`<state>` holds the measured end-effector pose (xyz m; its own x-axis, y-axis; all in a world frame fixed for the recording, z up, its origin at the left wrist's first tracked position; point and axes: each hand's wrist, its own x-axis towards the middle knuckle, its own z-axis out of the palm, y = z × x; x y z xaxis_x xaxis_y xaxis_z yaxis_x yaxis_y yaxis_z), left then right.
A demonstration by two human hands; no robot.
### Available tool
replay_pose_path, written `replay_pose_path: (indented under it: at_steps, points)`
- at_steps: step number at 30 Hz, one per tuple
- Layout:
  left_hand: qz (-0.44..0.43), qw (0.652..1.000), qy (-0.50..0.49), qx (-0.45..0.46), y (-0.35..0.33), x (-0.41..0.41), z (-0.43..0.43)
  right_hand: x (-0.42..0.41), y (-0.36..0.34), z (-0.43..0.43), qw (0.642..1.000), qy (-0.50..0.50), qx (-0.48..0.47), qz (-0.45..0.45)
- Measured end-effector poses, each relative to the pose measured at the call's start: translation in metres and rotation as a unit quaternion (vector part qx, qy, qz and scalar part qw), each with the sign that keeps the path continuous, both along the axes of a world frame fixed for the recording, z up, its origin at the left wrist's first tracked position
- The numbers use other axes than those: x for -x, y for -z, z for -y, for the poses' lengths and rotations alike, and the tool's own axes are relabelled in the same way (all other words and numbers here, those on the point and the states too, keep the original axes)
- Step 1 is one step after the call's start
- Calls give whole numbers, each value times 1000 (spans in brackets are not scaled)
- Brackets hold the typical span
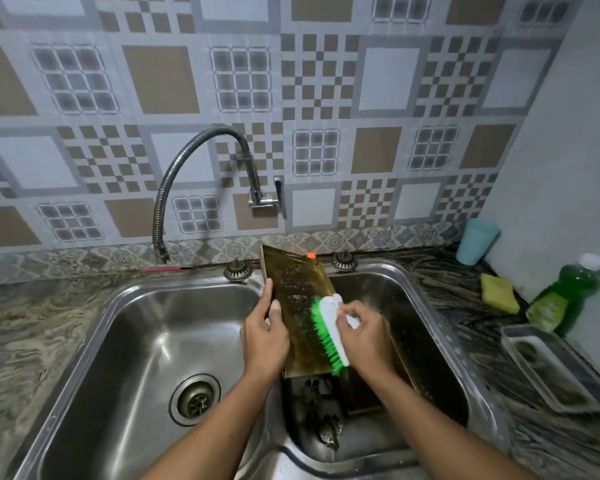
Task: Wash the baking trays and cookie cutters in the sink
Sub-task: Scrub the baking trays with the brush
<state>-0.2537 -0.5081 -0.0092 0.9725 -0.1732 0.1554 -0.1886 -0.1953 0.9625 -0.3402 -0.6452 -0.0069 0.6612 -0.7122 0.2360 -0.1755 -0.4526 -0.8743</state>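
Dark cookie cutters (321,410) lie near in the right sink basin (395,292). Beyond them, the left hand (264,336) grips the left edge of the tilted baking tray (297,289). On its right, the right hand (364,336) clasps a green-bristled brush (328,327) against the tray's face.

A gold baking tray (298,306) stands tilted over the left side of the sink's (125,289) right basin, far end raised above the back rim. Its face is brown-stained and flecked with suds. A green-bristled white brush (329,327) lies bristles-down against it. Below it in the same basin lie a second tray (361,393) and dark cookie cutters (329,434).
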Motion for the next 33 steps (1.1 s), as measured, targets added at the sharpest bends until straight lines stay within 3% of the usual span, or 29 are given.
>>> replay_pose_path:
  at_steps: [2,4,6,9,14,16,19,23,25,30,33]
  points:
    - [0,1000,4,4,-2,0,3,-1,-1,0,1000,13,0,11]
    - [-10,1000,-3,1,-2,-3,6,1,-11,-23,997,-57,31,34]
    - [-24,1000,-7,9,4,-7,3,5,-2,-23,997,-66,35,22]
    - [-36,999,-7,25,11,-8,-9,10,13,21,999,27,-29,-11]
    - [-44,998,7,43,11,-12,-13,13,-9,81,954,183,-218,93]
    - [-57,996,11,68,9,-12,-9,16,-9,105,954,199,-221,49]
    - [-94,991,21,90,12,-8,7,29,-4,111,964,110,-234,-55]
    - [-132,987,66,65,19,9,34,41,-1,94,941,-15,-318,-114]
    - [-148,985,88,34,25,17,44,49,0,94,945,-26,-311,-98]
    - [-148,974,141,-94,39,33,65,60,-9,112,974,-56,-193,-102]
    - [-222,962,156,-35,26,42,87,62,-7,117,986,-61,-66,-142]
